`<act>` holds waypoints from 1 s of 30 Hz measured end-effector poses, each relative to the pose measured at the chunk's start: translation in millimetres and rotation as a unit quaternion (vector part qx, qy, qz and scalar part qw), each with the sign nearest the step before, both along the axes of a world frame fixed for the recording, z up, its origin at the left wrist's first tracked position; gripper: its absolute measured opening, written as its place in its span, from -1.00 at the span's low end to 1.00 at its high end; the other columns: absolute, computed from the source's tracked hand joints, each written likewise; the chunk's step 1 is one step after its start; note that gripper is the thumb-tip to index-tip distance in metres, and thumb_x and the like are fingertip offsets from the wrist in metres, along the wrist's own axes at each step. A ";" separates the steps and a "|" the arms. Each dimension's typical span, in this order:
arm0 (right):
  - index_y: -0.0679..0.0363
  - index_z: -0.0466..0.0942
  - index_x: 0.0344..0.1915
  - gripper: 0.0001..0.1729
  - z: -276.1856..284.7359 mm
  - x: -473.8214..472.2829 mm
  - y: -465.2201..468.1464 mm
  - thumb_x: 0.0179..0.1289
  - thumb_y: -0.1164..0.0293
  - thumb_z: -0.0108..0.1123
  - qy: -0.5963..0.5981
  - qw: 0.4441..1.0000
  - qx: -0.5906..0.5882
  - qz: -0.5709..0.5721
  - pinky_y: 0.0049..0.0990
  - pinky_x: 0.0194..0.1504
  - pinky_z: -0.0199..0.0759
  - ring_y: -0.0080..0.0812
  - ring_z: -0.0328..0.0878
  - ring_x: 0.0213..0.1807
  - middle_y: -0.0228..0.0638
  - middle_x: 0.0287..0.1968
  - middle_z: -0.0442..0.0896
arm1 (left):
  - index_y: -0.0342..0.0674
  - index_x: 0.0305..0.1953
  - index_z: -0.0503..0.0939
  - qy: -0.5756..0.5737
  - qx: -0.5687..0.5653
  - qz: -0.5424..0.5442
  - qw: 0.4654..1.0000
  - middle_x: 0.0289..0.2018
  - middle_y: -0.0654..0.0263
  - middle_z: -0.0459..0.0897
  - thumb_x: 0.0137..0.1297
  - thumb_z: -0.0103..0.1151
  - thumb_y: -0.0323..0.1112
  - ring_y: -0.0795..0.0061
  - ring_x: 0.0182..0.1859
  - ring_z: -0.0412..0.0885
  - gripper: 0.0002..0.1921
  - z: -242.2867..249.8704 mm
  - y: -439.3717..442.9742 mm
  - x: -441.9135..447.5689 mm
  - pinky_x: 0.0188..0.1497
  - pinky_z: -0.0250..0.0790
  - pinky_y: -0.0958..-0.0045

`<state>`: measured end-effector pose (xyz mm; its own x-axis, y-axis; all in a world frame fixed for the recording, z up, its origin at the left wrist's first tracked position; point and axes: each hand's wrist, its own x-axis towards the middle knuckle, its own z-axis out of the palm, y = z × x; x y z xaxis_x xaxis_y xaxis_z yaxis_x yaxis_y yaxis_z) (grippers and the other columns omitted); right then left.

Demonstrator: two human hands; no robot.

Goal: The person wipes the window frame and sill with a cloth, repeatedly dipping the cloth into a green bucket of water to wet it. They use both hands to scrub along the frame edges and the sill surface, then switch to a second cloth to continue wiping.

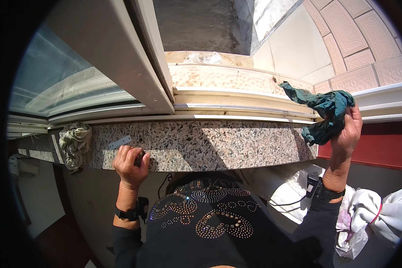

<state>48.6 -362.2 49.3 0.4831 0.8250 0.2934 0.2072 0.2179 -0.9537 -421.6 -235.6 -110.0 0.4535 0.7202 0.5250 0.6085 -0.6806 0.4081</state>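
My right hand (348, 134) grips a crumpled dark teal cloth (335, 104), held up at the right end of the window track. One end of the cloth stretches left above the track, and another fold hangs over the granite sill (184, 144). Loosely curled, my left hand (130, 164) is at the front edge of the sill. A dark patch shows between its thumb and index finger, and whether that is an object or shadow is unclear. Just beyond these fingers lies a small flat strip with holes (120, 142).
A crumpled pale cloth (75, 144) lies on the sill's left part. The sliding window sash (120, 57) stands at the left, beside the open track (234, 102). Clear plastic (204, 57) lies on the outer ledge. White tied bags (365, 211) are at lower right.
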 end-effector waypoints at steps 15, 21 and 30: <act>0.26 0.49 -0.11 -0.80 -94.8 -70.9 37.4 0.28 0.46 0.17 -0.391 0.881 -0.262 0.030 -0.15 -0.22 0.45 0.11 0.58 -0.23 0.02 -0.30 0.61 | -0.20 -0.40 0.53 -0.018 0.026 -0.009 0.999 -0.55 0.24 0.47 -0.08 0.41 -0.38 0.23 -0.51 0.46 -0.77 -5.8 3.2 -2.5 -0.51 0.33 0.33; 0.24 0.47 -0.20 -0.53 -100.6 -80.1 41.5 -0.11 0.32 0.45 -0.437 0.859 -0.245 0.101 -0.22 -0.19 0.49 -0.02 0.61 -0.20 -0.13 -0.25 0.58 | -0.19 -0.39 0.51 -0.009 0.030 -0.025 0.999 -0.56 0.26 0.46 -0.12 0.43 -0.37 0.24 -0.52 0.45 -0.73 -1.4 4.8 0.1 -0.53 0.31 0.33; 0.24 0.40 -0.32 -0.66 -108.8 -162.8 102.5 -0.23 0.68 0.11 -0.351 0.895 -0.126 0.246 -0.28 -0.15 0.52 -0.01 0.61 -0.13 -0.13 -0.11 0.64 | -0.18 -0.44 0.51 -0.010 0.006 -0.045 0.999 -0.56 0.28 0.46 -0.16 0.45 -0.36 0.24 -0.52 0.45 -0.72 1.6 4.8 1.1 -0.51 0.31 0.33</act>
<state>-114.2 -259.7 -59.5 -0.1874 0.9698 0.1561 0.7127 0.2436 -0.6578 -420.5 -230.8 -108.4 0.5059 0.6706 0.5425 0.5357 -0.7372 0.4117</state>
